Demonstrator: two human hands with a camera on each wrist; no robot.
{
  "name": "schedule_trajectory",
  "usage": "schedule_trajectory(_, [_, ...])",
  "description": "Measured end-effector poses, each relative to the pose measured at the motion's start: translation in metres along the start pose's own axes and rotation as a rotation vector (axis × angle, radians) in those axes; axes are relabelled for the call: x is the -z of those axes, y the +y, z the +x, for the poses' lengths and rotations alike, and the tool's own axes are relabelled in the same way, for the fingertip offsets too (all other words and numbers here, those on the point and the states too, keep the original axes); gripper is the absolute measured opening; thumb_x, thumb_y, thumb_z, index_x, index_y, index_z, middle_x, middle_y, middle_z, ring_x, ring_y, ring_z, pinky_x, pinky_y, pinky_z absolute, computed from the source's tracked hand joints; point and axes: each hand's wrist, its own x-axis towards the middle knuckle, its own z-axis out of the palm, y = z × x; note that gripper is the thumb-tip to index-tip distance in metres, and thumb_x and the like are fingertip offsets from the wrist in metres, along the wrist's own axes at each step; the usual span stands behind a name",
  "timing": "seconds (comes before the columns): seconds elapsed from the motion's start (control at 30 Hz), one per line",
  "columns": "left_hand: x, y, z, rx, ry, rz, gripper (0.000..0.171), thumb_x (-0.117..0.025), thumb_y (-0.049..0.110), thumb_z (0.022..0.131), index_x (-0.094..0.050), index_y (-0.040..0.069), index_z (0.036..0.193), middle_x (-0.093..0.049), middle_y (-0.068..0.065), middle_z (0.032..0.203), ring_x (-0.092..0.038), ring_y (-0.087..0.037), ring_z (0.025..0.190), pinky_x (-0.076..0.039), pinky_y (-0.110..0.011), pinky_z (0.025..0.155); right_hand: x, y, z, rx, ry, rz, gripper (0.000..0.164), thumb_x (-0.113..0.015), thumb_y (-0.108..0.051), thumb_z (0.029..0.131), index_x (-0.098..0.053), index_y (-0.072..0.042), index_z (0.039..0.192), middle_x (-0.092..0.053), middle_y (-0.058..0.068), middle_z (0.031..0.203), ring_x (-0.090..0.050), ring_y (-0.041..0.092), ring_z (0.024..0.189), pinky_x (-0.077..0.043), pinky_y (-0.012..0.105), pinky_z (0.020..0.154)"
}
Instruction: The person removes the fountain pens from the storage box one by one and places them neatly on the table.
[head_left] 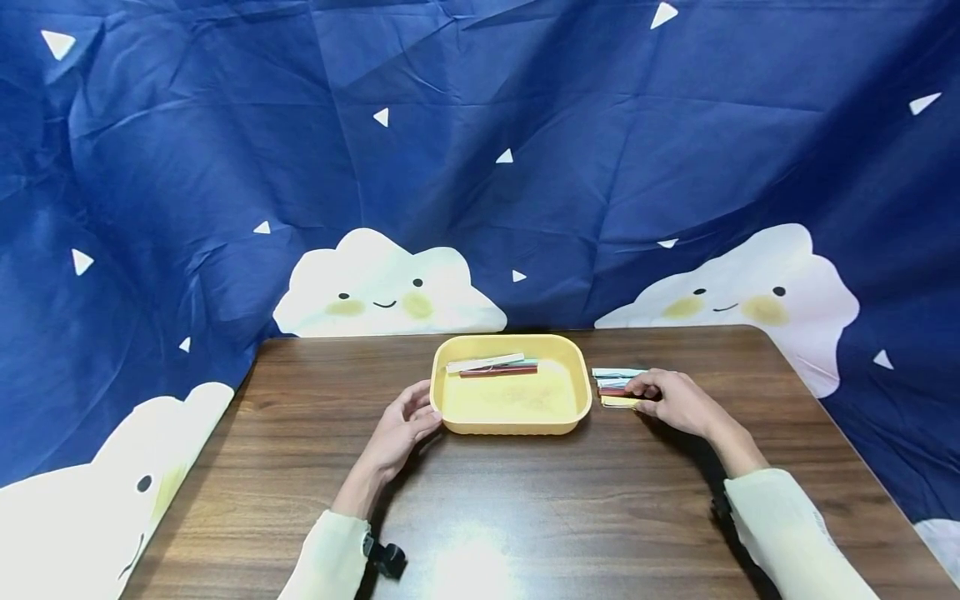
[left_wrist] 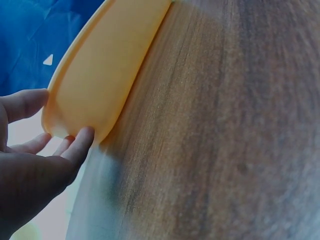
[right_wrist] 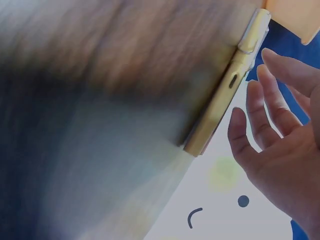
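A yellow plastic tray stands near the back of the table, with a white pen and a dark red pen among those inside. My left hand rests its fingertips against the tray's left end; the left wrist view shows the fingers spread along its wall. To the right of the tray lie several pens side by side, a light blue one at the back and a yellow one in front. Over their right ends is my right hand, its slightly bent fingers beside the yellow pen in the right wrist view.
The brown wooden table reaches back to a blue cloth printed with white clouds and triangles. A small black device is strapped at the left wrist. Light glares off the table's front middle.
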Motion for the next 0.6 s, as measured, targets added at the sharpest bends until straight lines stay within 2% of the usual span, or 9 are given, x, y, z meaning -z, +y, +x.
schedule_trajectory(0.27, [0.000,0.000,0.000,-0.002,-0.004,-0.005,0.067,-0.058,-0.012,0.093,-0.030,-0.006,0.153,-0.039,-0.031,0.146,-0.047,-0.038,0.128,-0.052,-0.032,0.099,0.003,-0.015,0.003,-0.007,0.016,0.086,0.025,-0.079,0.000,0.083,-0.072,-0.003,0.107,-0.068,0.003,0.091,-0.062,0.018,0.083,-0.052,0.032,0.072])
schedule_trajectory(0.6, [0.001,0.002,0.000,0.005,-0.010,-0.004,0.068,-0.059,-0.012,0.093,-0.029,-0.006,0.154,-0.038,-0.031,0.147,-0.047,-0.037,0.128,-0.053,-0.030,0.098,0.006,-0.033,0.014,0.001,0.092,0.146,0.033,-0.079,-0.006,0.086,-0.069,0.000,0.117,-0.071,0.014,0.100,-0.065,0.026,0.089,-0.051,0.039,0.078])
